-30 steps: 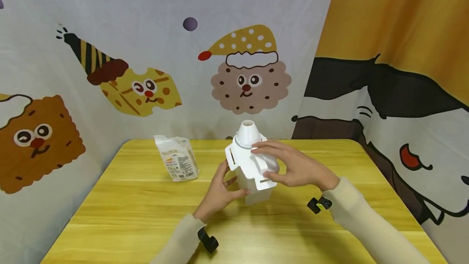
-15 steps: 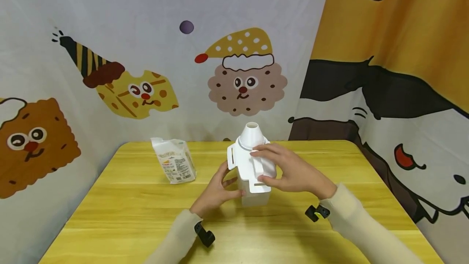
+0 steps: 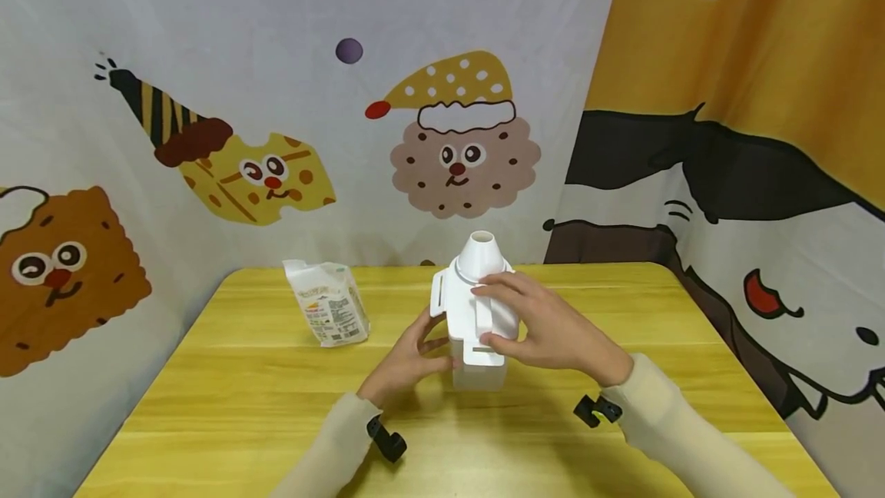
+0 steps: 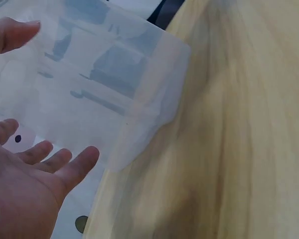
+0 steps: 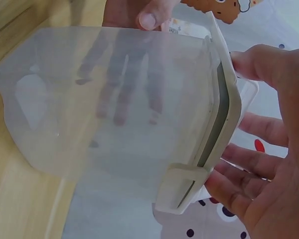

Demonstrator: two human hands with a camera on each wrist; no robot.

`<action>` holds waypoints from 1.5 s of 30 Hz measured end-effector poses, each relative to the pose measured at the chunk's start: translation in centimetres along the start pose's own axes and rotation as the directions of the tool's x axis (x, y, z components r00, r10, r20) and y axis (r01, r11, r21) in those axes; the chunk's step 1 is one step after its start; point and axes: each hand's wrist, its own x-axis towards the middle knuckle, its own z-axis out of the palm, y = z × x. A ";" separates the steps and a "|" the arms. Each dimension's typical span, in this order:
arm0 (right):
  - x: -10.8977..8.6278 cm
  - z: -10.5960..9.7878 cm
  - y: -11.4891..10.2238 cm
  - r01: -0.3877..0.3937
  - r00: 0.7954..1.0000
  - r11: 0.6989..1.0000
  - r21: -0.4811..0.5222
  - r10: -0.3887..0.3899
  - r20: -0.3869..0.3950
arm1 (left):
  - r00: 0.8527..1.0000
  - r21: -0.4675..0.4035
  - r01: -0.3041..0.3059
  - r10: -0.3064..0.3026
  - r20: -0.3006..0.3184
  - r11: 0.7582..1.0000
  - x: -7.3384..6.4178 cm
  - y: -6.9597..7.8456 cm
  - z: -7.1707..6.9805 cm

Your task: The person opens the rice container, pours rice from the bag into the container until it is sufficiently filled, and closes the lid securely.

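A translucent plastic storage container point(image 3: 478, 379) stands on the wooden table, its white lid point(image 3: 462, 317) on top. The lid bears a cone-shaped spout point(image 3: 481, 258) at the far end, a raised handle point(image 3: 483, 319) and slotted side latches. My left hand point(image 3: 409, 360) holds the container's left side, thumb in front and fingers spread along the wall; they show through the plastic in the right wrist view. From the right, my right hand point(image 3: 553, 321) grips the lid, thumb at the near edge and fingers across the far part. Whether the lid is fully seated I cannot tell.
A white printed bag point(image 3: 328, 304) stands at the back left of the table point(image 3: 276, 406). Behind the table's far edge hangs a cartoon-patterned curtain point(image 3: 387, 198). Each wrist carries a black camera mount.
The container has turned slightly, so its near end now faces me more squarely. Both hands keep their places on it and move with it. The head view has shifted a little.
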 end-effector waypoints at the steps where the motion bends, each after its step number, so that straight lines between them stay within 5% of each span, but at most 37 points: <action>1: 0.0 -0.1 0.0 -0.001 1.000 1.000 0.005 0.001 0.006 | 1.000 0.002 0.004 -0.004 -0.001 1.000 -0.1 0.1 0.1; 14: -0.6 -1.4 1.8 0.088 0.991 0.979 0.183 -0.105 0.088 | 0.985 0.038 -0.026 0.032 -0.172 0.999 -1.1 0.6 2.4; 23: -0.6 -1.4 2.9 0.131 0.983 0.970 0.206 -0.153 0.098 | 0.983 0.018 -0.015 0.018 -0.181 1.000 -1.1 0.6 2.7; 36: -0.4 -1.0 1.2 0.127 0.989 0.984 0.123 -0.135 0.061 | 0.999 0.005 0.024 -0.024 -0.026 1.000 -0.8 0.0 0.2; 45: -0.3 -0.3 -0.3 0.054 0.999 0.998 0.028 -0.054 -0.008 | 0.990 -0.066 -0.089 0.096 0.099 0.994 0.0 -0.5 -1.2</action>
